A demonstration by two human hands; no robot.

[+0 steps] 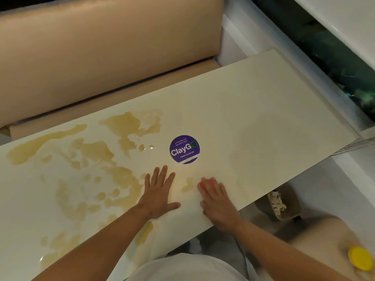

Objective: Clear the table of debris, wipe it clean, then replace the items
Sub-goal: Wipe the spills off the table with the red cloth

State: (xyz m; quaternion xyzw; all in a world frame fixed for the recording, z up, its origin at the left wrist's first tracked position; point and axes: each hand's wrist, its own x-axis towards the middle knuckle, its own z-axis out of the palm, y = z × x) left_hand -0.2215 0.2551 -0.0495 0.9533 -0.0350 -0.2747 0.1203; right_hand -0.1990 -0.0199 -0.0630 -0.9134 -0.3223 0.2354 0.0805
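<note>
A person leans over a long, cream-white rectangular tabletop [253, 110] that runs from 8 o'clock to 2 o'clock across the view. The left hand [159, 196] lies flat on the surface near the middle, fingers straight and spread, holding nothing. Just to its 3 o'clock, the right hand [216, 201] also lies palm down with fingers extended; something pinkish-red shows at its fingertips, too blurred to tell what it is or whether it is held. Yellowish-brown puddles of spilled liquid [95, 159] cover the table's left half, from 7 o'clock up to 11 o'clock of the hands, and a small patch sits between the two hands. A round purple sticker reading "ClayGo" [184, 149] is stuck to the table at 12 o'clock, just beyond the fingertips. Past the table's far edge stands a beige padded bench seat [91, 53]. Below the near edge, at 4 o'clock, a grey bin with pale scraps inside [281, 203] stands on the floor, and a round yellow lid [360, 258] shows at 5 o'clock.
</note>
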